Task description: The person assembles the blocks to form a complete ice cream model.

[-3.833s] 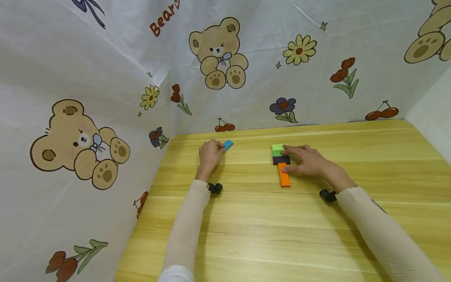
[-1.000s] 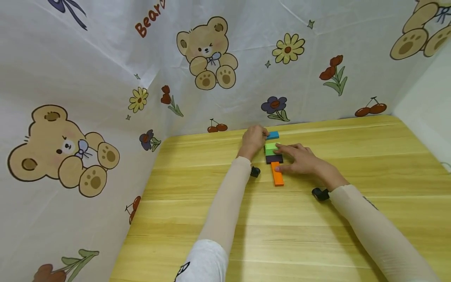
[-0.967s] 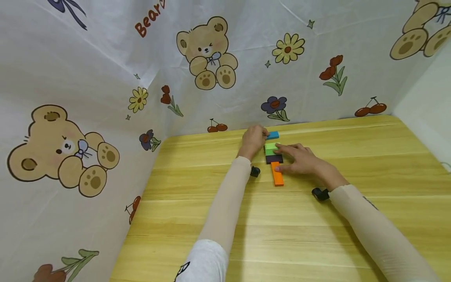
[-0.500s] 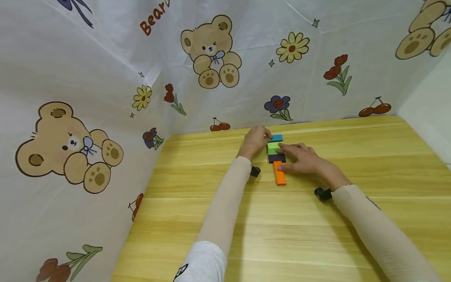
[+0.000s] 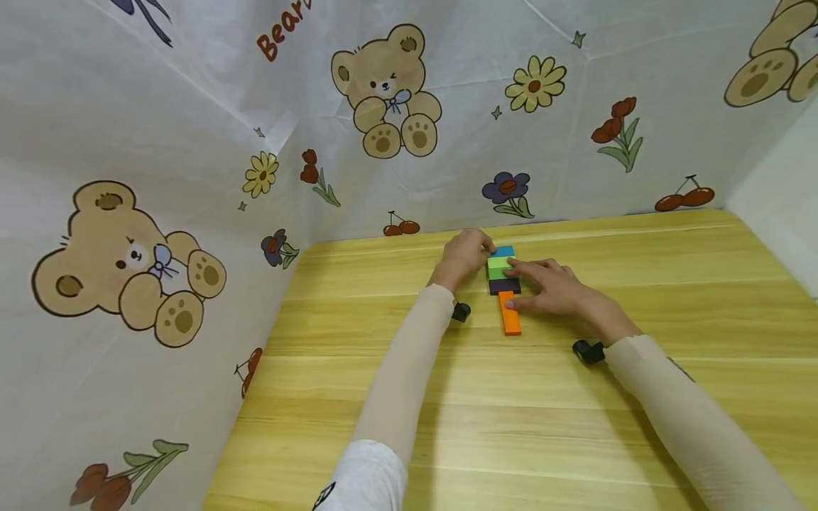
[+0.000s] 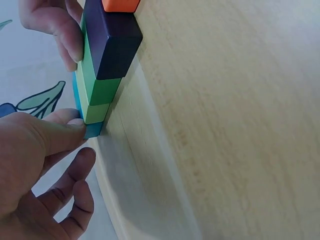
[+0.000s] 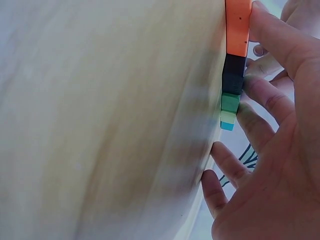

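Several flat rectangular blocks lie in a line on the wooden table (image 5: 409, 383). The orange block (image 5: 510, 321) points lengthwise towards the person. Beyond it, set crosswise, come a dark purple block (image 5: 504, 287), a green block (image 5: 500, 274), a light green block (image 5: 500, 262) and a blue block (image 5: 504, 251). My left hand (image 5: 463, 257) pinches the blue block by its left end, thumb and forefinger on it in the left wrist view. The blue block meets the light green one. My right hand (image 5: 554, 289) rests with fingers spread, thumb on the orange block and fingertips on the crosswise blocks.
A white cloth (image 5: 460, 177) printed with bears and flowers hangs behind the table and along its left side. A plain white wall (image 5: 782, 202) rises at the right. Each wrist wears a small black camera.
My left hand has carried the blue block from the left to the row's far end, then drawn it in against the light green block. My right hand stays on the row.
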Demonstrator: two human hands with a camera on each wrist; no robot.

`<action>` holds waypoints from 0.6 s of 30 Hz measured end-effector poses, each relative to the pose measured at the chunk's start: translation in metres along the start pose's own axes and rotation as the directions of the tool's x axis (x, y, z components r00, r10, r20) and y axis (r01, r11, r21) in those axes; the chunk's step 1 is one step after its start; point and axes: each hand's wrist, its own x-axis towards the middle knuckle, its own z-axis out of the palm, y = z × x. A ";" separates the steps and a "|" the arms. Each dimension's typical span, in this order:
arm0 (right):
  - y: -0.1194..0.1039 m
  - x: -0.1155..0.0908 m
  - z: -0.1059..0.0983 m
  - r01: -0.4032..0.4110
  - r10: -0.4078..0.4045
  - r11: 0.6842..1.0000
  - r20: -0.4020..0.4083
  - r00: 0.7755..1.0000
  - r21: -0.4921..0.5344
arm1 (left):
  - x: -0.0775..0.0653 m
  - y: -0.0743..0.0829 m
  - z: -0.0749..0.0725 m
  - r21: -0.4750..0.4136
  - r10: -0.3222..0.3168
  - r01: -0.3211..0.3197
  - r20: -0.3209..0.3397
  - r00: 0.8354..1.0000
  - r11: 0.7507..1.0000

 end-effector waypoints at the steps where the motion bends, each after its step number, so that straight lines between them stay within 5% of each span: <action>1: 0.000 0.000 0.000 0.001 -0.001 1.000 0.000 1.000 0.000 | 0.000 0.000 0.000 -0.001 0.004 -0.004 0.001 1.000 1.000; 7: -0.002 -0.004 -0.002 -0.001 0.001 1.000 -0.015 1.000 0.001 | -0.002 -0.002 0.002 -0.151 0.031 -0.033 -0.018 0.999 0.988; 12: -0.004 -0.004 0.001 -0.001 0.001 1.000 -0.011 1.000 0.014 | -0.005 -0.011 0.010 -0.353 0.055 -0.058 -0.019 0.998 0.934; 18: -0.009 0.000 0.001 0.027 -0.027 1.000 0.007 1.000 -0.002 | -0.009 -0.020 0.013 -0.456 0.095 -0.087 -0.005 0.995 0.886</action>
